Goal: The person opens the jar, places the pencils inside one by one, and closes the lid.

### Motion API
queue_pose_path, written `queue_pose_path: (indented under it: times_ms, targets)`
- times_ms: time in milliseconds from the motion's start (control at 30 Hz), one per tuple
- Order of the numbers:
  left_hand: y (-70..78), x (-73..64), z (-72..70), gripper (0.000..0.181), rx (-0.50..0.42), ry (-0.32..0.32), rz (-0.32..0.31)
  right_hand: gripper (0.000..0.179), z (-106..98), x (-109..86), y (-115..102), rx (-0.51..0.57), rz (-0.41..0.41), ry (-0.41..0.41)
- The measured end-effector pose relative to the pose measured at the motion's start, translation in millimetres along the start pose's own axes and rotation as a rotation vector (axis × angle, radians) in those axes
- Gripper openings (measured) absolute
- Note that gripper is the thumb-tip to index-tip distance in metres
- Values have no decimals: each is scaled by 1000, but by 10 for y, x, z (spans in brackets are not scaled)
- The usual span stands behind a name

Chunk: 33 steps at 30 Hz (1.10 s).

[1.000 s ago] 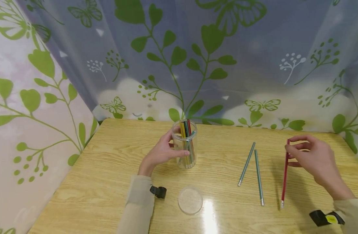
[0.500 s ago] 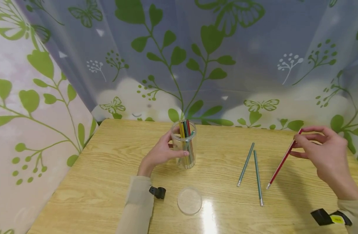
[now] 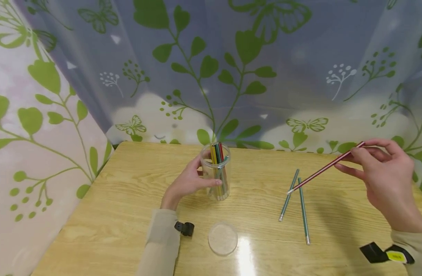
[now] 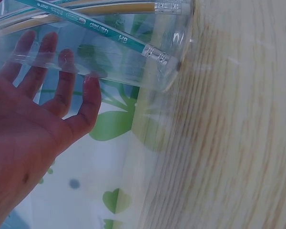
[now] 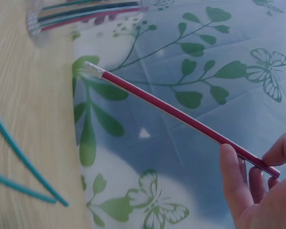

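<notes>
A clear plastic jar (image 3: 206, 188) stands upright toward the back of the table, with several yellow, green and red pencils (image 3: 216, 157) inside. My left hand (image 3: 188, 180) holds it round its left side, thumb across the front. At the right, my right hand (image 3: 386, 172) pinches a red pencil (image 3: 326, 167) near one end, above the table. Its white eraser end points left and slightly down, over two green pencils (image 3: 303, 211) lying on the wood. In the right wrist view, the red pencil (image 5: 167, 108) lies between thumb and fingers.
A round clear lid (image 3: 222, 239) lies flat in front of the jar. The wooden table (image 3: 128, 230) meets a curtain (image 3: 211, 76) printed with leaves and butterflies at the back, and another patterned cloth (image 3: 35, 153) hangs on the left.
The right hand has lifted the red pencil and swung its eraser end leftward and up, from nearly vertical in view to slanting over the green pencils. The left hand stays on the jar.
</notes>
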<state>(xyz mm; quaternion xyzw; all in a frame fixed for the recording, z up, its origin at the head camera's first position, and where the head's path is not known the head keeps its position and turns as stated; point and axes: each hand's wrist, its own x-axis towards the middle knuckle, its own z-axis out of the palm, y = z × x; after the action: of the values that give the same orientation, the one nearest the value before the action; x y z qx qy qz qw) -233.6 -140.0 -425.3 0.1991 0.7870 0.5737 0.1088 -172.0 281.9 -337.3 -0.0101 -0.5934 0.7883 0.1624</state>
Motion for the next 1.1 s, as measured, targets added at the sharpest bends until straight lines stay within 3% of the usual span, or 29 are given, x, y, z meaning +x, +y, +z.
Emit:
queue_pose_path:
  times_ms: [333,800,1100]
  targets:
    - [-42,-48,-1,93,24,14,22,19,298,-35,-76,231,-127,-14]
    - [-50,-40,19,94,12,2,6,20,655,-67,-200,352,-211,18]
    - [-4,2,5,92,21,1,60,20,888,-57,-263,395,-248,-30]
